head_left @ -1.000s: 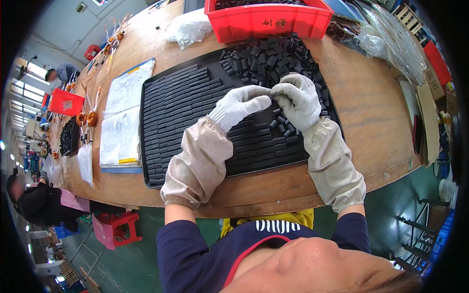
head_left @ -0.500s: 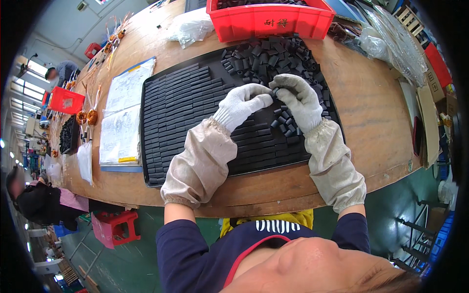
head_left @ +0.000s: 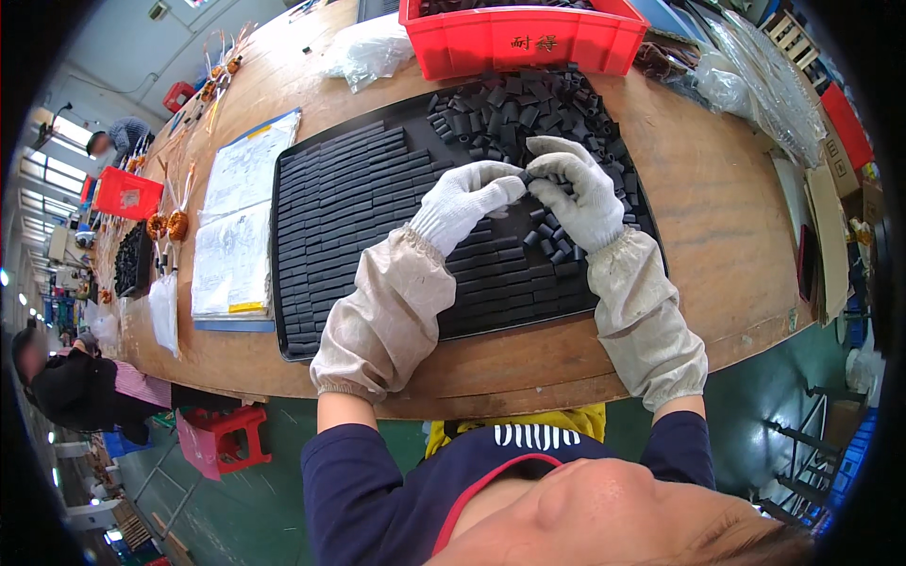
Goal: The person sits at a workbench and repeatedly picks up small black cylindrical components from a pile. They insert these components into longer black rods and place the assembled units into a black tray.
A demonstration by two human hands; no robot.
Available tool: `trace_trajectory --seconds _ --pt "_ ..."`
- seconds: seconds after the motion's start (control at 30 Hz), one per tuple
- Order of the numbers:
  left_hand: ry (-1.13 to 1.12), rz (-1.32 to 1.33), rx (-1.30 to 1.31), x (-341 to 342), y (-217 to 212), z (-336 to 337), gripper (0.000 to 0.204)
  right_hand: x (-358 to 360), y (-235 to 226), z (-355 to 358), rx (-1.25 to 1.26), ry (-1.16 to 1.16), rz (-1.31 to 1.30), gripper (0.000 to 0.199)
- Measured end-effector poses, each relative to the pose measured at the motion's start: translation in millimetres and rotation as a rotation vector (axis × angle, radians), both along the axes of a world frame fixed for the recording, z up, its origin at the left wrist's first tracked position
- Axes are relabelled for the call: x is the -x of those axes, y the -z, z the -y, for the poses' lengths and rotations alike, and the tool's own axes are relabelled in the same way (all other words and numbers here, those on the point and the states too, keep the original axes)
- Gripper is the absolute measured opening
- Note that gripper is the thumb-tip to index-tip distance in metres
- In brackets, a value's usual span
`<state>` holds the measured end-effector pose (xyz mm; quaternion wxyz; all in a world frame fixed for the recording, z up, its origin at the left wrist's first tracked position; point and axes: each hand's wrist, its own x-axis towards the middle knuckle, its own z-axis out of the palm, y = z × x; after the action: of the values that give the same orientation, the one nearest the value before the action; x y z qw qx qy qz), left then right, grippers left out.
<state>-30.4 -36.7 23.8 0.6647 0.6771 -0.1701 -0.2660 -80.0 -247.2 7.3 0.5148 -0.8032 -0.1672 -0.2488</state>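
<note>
My gloved left hand [head_left: 472, 200] pinches a small black cylinder [head_left: 526, 176] between thumb and fingertips, above the tray. Its tip meets my gloved right hand [head_left: 580, 200], whose curled fingers hold several more black cylinders [head_left: 563, 182]. Beneath both hands lies a shallow black tray [head_left: 283, 274]. Neat rows of black cylinders [head_left: 354, 208] fill its left and near part. Loose ones form a heap [head_left: 528, 99] in the far right corner. A smaller cluster [head_left: 552, 236] sits just below my right hand.
Beyond the tray stands a red bin [head_left: 528, 47] holding black pieces. An open document folder [head_left: 236, 226] lies left of the tray, near copper-coloured coils [head_left: 168, 226]. Plastic bags [head_left: 373, 52] rest at the back. A person [head_left: 80, 387] sits at the far left, by a red stool [head_left: 226, 439].
My right hand's fingers have shifted slightly, and black cylinders now show between its thumb and fingers. My left hand stays almost in place.
</note>
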Motion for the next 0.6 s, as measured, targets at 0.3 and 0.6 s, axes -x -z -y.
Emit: trace_trajectory --seconds 0.3,0.6 --pt "-0.049 0.865 -0.459 -9 -8 -6 0.027 -6 4 4 0.147 0.032 0.059 0.027" --pt "0.022 1.169 -1.049 -12 -6 -27 0.024 -12 16 8 0.597 0.132 0.209 0.023"
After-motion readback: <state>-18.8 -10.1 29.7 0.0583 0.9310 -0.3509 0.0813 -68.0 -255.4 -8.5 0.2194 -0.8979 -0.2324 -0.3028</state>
